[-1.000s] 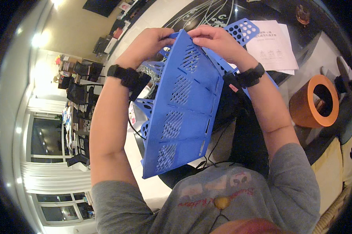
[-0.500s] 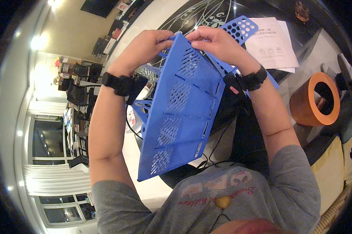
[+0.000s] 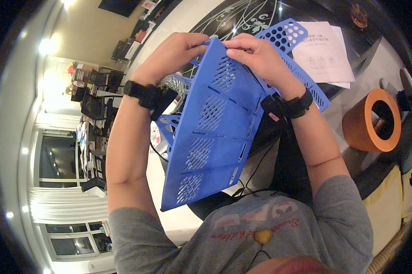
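Observation:
A large blue slotted plastic panel (image 3: 215, 132) stands tilted in front of me, its narrow corner at the far end. At that corner my left hand (image 3: 187, 48) grips the edge, thumb and fingers closed; part of its fingers is behind the panel. My right hand (image 3: 251, 52) pinches the same top edge from the right side. A blue bracket with round holes (image 3: 169, 125) juts out behind the panel's left side. Beyond my right hand lies another blue piece with round holes (image 3: 286, 35), and a blue slotted strip (image 3: 306, 82) runs below it.
Printed paper sheets (image 3: 324, 55) lie on the dark patterned table (image 3: 242, 18) at the far right. An orange round bin (image 3: 370, 121) stands right of my forearm, near a yellow cushion (image 3: 384, 205). Black cables (image 3: 254, 176) hang near my lap. Office chairs (image 3: 94, 109) are off to the left.
Both hands keep hold of the panel's far corner, with small finger shifts. The view has shifted slightly, and more of the blue strip shows beside my right wrist.

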Demonstrator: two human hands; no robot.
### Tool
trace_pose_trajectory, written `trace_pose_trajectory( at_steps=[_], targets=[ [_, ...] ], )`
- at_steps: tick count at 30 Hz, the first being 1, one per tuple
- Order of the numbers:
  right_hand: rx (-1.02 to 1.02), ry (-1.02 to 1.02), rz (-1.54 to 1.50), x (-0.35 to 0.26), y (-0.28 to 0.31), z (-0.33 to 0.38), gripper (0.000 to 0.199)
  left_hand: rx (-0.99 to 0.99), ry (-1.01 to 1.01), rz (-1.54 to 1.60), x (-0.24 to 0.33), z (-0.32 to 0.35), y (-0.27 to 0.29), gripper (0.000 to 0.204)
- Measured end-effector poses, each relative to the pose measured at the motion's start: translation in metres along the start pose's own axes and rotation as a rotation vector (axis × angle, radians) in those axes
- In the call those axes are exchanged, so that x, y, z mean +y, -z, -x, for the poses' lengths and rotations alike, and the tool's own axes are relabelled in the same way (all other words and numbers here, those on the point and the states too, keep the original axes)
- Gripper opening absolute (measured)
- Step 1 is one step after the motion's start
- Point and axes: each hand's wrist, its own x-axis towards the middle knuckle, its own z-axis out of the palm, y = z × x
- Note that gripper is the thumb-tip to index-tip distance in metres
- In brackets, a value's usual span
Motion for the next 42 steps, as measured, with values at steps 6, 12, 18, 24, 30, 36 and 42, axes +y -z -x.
trace_pose_trajectory(
  at_steps=[6,12,18,24,30,36,42],
  targets=[
    [0.032,-0.043,-0.11,-0.02,-0.012,-0.014,0.023,0.004,-0.076,0.044,-0.001,-0.002,-0.004,0.028],
    [0.191,-0.071,-0.101,-0.023,-0.024,-0.02,0.021,0.044,-0.152,-0.044,-0.001,0.001,-0.003,0.033],
    [0.179,-0.116,-0.255,-0.026,-0.02,-0.01,0.016,0.025,-0.111,-0.005,0.005,0.002,-0.006,0.034],
    [0.199,-0.157,-0.579,-0.023,-0.024,-0.006,0.012,0.015,-0.134,-0.04,0.006,-0.002,-0.006,0.034],
    [0.164,-0.153,-0.641,-0.017,-0.028,-0.006,0.013,0.007,-0.089,-0.005,0.006,0.001,-0.007,0.033],
    [-0.005,-0.191,-0.71,-0.01,-0.014,-0.003,0.016,-0.016,-0.096,-0.015,0.009,0.001,-0.005,0.035],
    [0.017,-0.116,-0.83,-0.008,-0.008,0.006,0.017,0.014,-0.091,-0.005,0.007,0.0,-0.008,0.038]
  ],
)
